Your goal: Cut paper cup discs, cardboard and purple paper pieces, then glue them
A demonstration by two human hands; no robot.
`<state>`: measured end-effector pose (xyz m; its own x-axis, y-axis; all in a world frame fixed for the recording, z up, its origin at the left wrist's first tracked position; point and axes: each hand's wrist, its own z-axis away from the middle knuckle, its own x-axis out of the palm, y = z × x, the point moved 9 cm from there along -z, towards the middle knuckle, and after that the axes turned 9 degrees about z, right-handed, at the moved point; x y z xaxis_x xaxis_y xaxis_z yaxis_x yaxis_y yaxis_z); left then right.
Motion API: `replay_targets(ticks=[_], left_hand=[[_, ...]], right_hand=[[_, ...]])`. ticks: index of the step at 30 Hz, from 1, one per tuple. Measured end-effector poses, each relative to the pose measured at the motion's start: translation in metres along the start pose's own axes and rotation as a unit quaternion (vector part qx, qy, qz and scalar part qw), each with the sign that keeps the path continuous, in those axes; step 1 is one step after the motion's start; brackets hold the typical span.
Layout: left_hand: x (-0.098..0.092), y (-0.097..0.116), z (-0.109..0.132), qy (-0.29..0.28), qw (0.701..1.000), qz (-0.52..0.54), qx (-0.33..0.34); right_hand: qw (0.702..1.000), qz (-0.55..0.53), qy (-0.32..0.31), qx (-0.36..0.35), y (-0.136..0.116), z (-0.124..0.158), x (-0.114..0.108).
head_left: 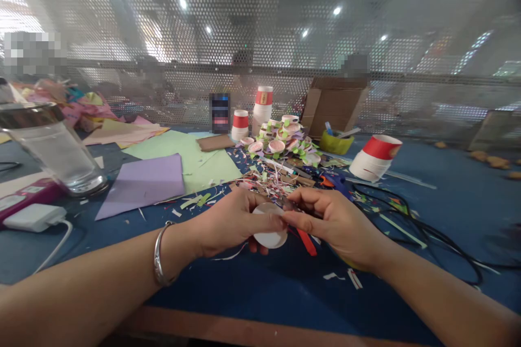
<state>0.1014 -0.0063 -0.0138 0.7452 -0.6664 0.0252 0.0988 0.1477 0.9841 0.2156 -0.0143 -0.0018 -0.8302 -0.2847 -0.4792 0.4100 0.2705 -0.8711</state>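
Observation:
My left hand [230, 222] is closed around a small white round piece, the cut-off bottom of a paper cup [269, 232], held just above the blue table. My right hand [329, 222] meets it from the right, fingers pinched at the cup piece's rim, with red scissors [306, 241] partly hidden under the palm. A silver bangle [159, 257] sits on my left wrist. Just beyond the hands lies a heap of red and white paper shreds [264, 181].
Behind the shreds: a pile of cut cup flowers [285, 143], stacked red-white cups [262, 105], a tipped cup [374, 157], a green bowl [336, 142]. Left: purple paper [146, 181], green paper [183, 154], a glass jar [52, 149], a charger [35, 217]. Black cables [427, 230] on the right.

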Motion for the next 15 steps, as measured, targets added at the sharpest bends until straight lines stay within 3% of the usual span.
replay_targets(ticks=[15], left_hand=[[0.0000,-0.0012,-0.0020,-0.003,0.999,0.043,0.027]], right_hand=[[1.000,0.027,-0.009,0.009,-0.0043,0.0027,0.0050]])
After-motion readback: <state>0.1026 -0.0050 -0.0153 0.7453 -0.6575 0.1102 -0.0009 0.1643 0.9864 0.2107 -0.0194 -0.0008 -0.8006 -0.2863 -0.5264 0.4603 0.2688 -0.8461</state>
